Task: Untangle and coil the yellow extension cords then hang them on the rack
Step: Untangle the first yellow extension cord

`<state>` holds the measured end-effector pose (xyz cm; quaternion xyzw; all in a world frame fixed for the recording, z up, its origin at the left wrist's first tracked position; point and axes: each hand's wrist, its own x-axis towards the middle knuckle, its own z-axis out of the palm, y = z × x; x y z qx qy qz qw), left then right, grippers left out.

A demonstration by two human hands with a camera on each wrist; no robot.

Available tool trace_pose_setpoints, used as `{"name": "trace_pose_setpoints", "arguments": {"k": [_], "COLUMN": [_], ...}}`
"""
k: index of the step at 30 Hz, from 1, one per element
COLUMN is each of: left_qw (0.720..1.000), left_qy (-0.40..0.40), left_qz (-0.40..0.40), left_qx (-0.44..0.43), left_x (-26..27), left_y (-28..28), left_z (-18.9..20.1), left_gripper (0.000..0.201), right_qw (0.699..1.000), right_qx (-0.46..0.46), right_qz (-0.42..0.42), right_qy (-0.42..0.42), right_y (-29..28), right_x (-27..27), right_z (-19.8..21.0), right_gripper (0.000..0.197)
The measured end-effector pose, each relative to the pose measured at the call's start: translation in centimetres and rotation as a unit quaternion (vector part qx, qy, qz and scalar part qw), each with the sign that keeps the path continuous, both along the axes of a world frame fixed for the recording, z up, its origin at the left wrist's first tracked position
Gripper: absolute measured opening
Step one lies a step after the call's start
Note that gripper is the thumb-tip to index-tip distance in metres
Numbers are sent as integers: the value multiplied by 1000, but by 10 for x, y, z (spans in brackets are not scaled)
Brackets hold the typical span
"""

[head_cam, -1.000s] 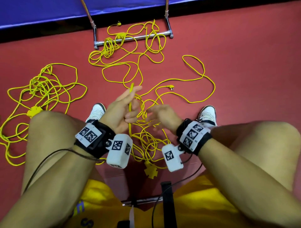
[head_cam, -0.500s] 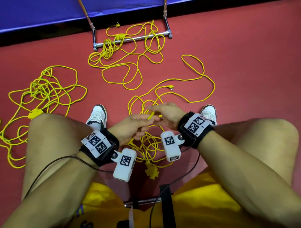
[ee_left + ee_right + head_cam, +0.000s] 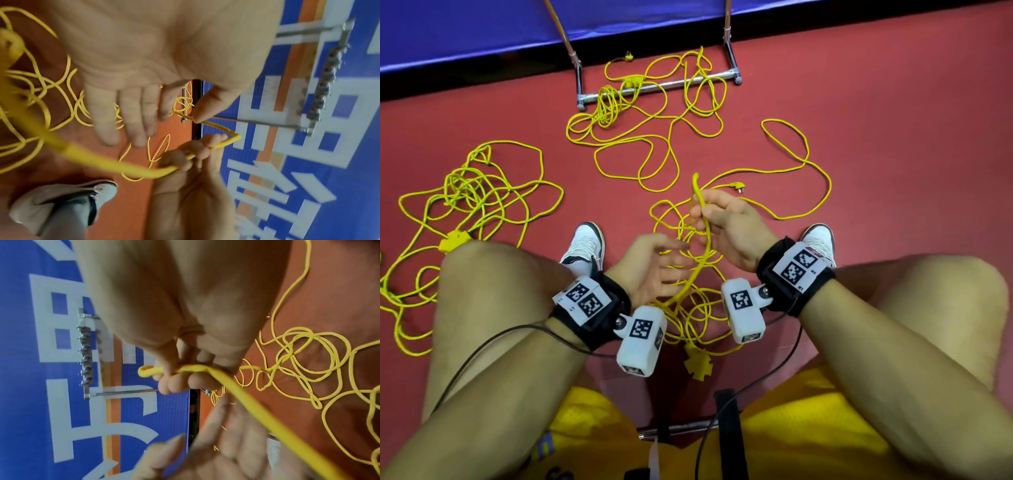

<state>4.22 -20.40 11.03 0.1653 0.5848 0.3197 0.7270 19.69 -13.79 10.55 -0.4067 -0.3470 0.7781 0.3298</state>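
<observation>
right hand (image 3: 729, 229) pinching folded yellow cord (image 3: 700, 260); left hand (image 3: 654, 270) open beneath

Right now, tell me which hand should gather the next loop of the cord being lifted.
Left. The left hand is open and holds nothing, right beside the raised cord. The right hand is pinching that cord's folded end, so it probably should keep holding while the left feeds loops.

White sneakers (image 3: 585, 244) on red floor (image 3: 893, 120) (blue banner (image 3: 465, 31) behind)
</observation>
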Motion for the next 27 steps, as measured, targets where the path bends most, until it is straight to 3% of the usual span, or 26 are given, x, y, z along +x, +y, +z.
{"name": "trace_pose_setpoints", "arguments": {"k": [4, 7, 11, 16, 19, 22, 27], "left_qw": [982, 984, 978, 966, 954, 949, 948], "left_qy": [-137, -105, -54, -64, -50, -32, -37], "left_qz": [91, 133, 178, 181, 216, 223, 225], "left_qx": [89, 63, 90, 173, 204, 220, 220], "left_x": [-17, -24, -17, -18, -23, -26, -18], "left_y": [15, 22, 19, 17, 22, 27, 25], "left_z": [7, 8, 6, 7, 7, 8, 5], "left_gripper": [40, 36, 14, 31, 34, 34, 35], "right_qw": [985, 960, 926, 890, 909, 943, 935], "right_qx": [70, 105, 102, 75, 73, 122, 242], "right_qz": [151, 240, 320, 401, 365, 237, 103], "right_qy": [-36, -100, -171, -203, -190, -199, -240], "right_y": [-18, -25, -25, -31, -33, -36, -36], "right_x": [-6, -9, -8, -8, -11, -17, -18], "right_z": [-1, -7, -7, -3, -2, -12, -31], "right_gripper": [27, 26, 21, 20, 24, 21, 30]}}
